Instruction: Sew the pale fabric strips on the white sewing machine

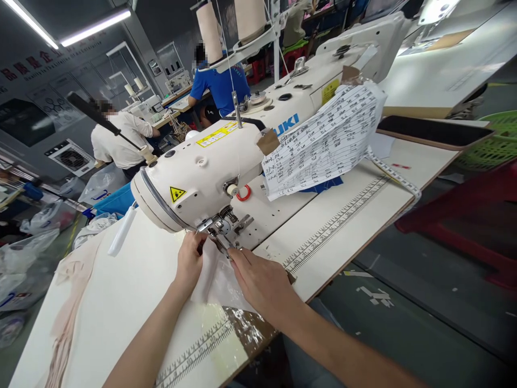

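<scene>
A white industrial sewing machine (pixel 226 161) stands on a white table (pixel 343 215). A small piece of pale fabric (pixel 212 275) lies under its presser foot (pixel 221 237). My left hand (pixel 189 261) pinches the fabric's left edge just beside the needle. My right hand (pixel 260 280) lies flat on the fabric's right side, fingertips close to the presser foot. Which parts of the fabric lie under my palms is hidden.
A sheet of handwritten figures (pixel 323 143) is taped to the machine. A measuring tape (pixel 393 175) hangs over the table edge. Pale fabric strips (pixel 70 302) lie at the table's left. Thread cones (pixel 210 29) stand behind. Two people (pixel 220 81) work in the background. A red stool (pixel 464 221) stands right.
</scene>
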The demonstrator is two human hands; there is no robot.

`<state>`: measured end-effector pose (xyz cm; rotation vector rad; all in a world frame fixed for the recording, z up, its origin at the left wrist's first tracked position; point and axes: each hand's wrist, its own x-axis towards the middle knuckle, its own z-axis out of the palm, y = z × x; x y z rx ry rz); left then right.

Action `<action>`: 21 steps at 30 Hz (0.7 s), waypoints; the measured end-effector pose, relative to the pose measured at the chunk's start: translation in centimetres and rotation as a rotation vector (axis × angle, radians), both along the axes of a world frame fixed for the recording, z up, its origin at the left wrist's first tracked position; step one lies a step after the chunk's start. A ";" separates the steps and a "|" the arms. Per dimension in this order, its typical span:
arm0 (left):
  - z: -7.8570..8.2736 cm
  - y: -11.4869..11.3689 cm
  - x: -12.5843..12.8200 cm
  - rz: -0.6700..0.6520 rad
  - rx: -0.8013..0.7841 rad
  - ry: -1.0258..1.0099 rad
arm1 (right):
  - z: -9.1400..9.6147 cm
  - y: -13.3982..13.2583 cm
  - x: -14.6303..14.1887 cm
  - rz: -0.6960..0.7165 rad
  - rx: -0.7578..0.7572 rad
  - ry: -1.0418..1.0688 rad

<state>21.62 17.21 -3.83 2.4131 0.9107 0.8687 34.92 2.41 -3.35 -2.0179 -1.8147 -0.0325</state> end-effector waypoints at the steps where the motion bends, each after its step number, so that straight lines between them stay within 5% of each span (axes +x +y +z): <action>1: 0.0 0.0 -0.1 0.003 -0.038 -0.007 | 0.0 0.0 0.0 0.001 -0.001 0.001; 9: 0.3 -0.3 -0.3 0.008 -0.144 -0.069 | 0.3 0.2 0.0 -0.021 0.011 0.001; 17: 0.4 0.3 -0.2 -0.197 0.326 -0.002 | -0.4 0.3 -0.5 -0.054 0.068 -0.024; 21: 1.2 -0.1 -0.5 -0.277 0.362 0.147 | -0.4 -1.4 -0.4 -0.072 0.089 0.033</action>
